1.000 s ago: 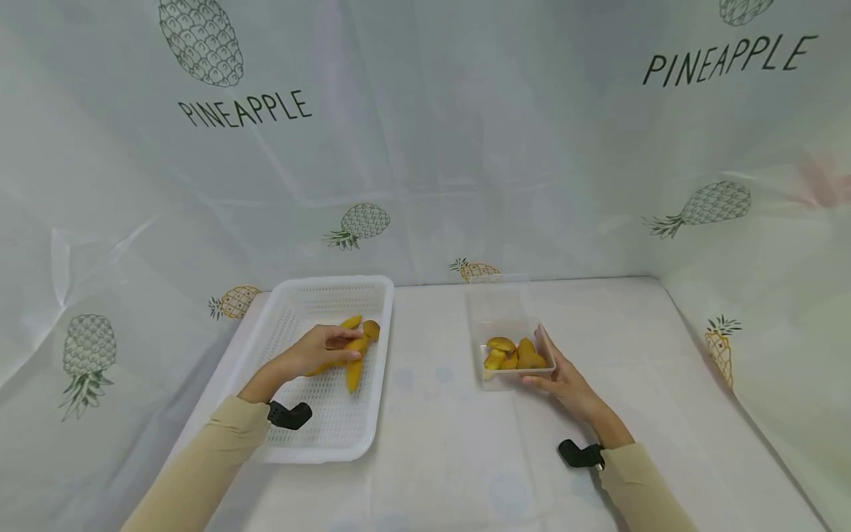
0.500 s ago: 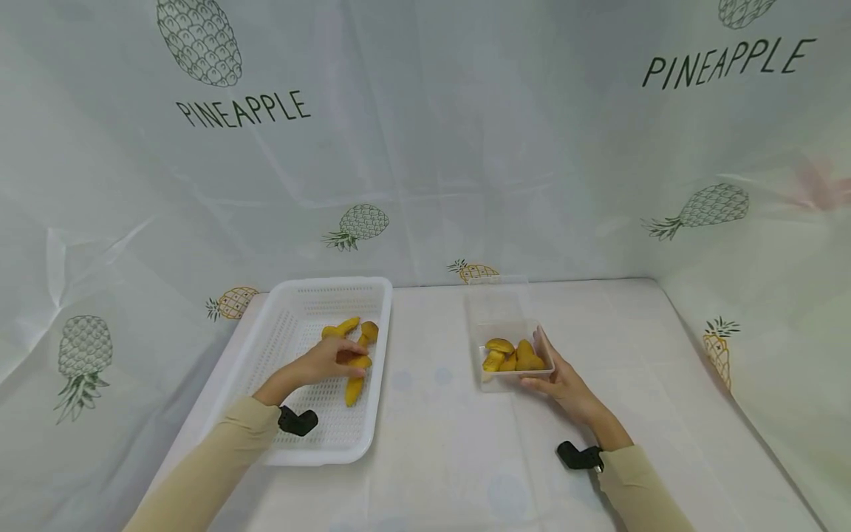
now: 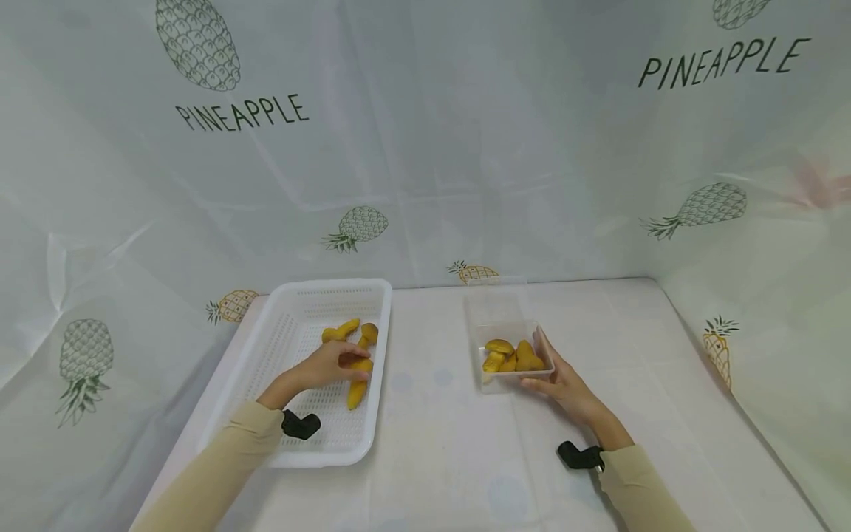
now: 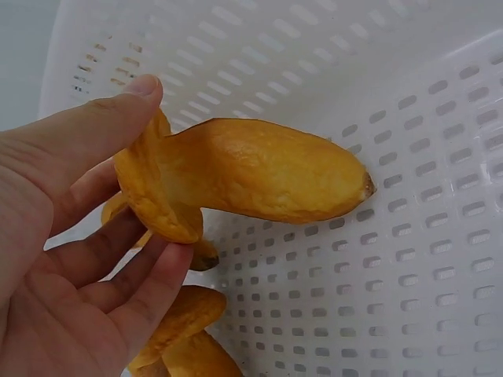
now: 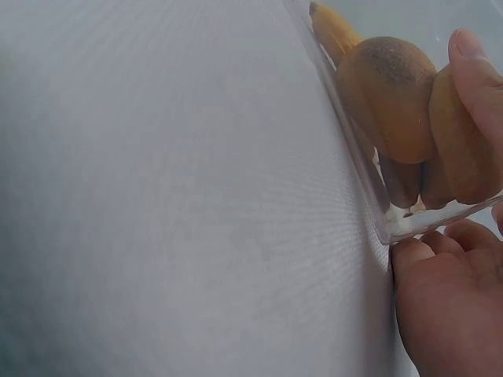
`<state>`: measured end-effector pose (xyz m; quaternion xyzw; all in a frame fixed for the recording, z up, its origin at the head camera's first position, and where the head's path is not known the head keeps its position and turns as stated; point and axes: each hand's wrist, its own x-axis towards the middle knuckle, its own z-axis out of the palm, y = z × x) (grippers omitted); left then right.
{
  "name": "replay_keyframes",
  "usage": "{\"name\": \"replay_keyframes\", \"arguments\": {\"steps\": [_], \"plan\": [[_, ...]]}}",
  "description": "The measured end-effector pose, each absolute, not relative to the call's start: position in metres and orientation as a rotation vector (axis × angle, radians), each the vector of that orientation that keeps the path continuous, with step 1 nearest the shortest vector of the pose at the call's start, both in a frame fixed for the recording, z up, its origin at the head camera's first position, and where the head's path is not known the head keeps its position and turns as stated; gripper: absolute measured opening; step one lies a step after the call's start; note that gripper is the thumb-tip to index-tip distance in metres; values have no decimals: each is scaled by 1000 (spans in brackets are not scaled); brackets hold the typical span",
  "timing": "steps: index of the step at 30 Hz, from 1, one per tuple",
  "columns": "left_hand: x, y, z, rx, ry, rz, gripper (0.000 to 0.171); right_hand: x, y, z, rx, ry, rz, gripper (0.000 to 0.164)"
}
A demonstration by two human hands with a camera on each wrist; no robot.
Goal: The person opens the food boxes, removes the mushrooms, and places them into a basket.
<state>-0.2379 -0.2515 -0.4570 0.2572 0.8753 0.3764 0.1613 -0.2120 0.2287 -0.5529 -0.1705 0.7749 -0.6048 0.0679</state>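
Note:
In the white basket [image 3: 382, 384], my left hand [image 3: 322, 367] pinches a yellow mushroom [image 4: 267, 169] by its cap between thumb and fingers. Its thick stem points away from the palm, over the perforated basket floor. Behind the fingers lie two more mushrooms; one mushroom [image 3: 341, 330] is at the back left, the other mushroom [image 3: 369, 334] by the right wall. My right hand [image 3: 568, 388] grips the near right corner of a clear plastic box [image 3: 495, 382], thumb and fingers on its outside. Several mushrooms [image 3: 512, 357] lie inside that box.
The box's clear lid [image 3: 499, 299] stands raised at its back. A white cloth [image 3: 439, 443] covers the table, and a pineapple-printed curtain [image 3: 425, 148] rises behind it and at both sides.
My left hand has shifted right and slightly nearer within the basket, uncovering the back-left mushroom, and its fingers have come onto the near mushroom's cap. The right hand keeps its place at the box.

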Motion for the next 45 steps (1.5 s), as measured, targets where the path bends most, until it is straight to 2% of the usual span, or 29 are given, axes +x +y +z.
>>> {"name": "replay_keyframes", "arguments": {"steps": [13,20,33,45], "plan": [[-248,-252,-440,653,2511,1179,47,-213,233,-554,-495,2343,-1815,103],[-254,-236,-419,590,2470,1357,55,-213,236,-555,-493,2342,-1820,104],[-262,-174,-393,739,2357,1457,47,-213,235,-554,-485,2352,-1800,104],[-269,-113,-389,922,2273,1449,43,-213,231,-553,-495,2363,-1781,103]]}}
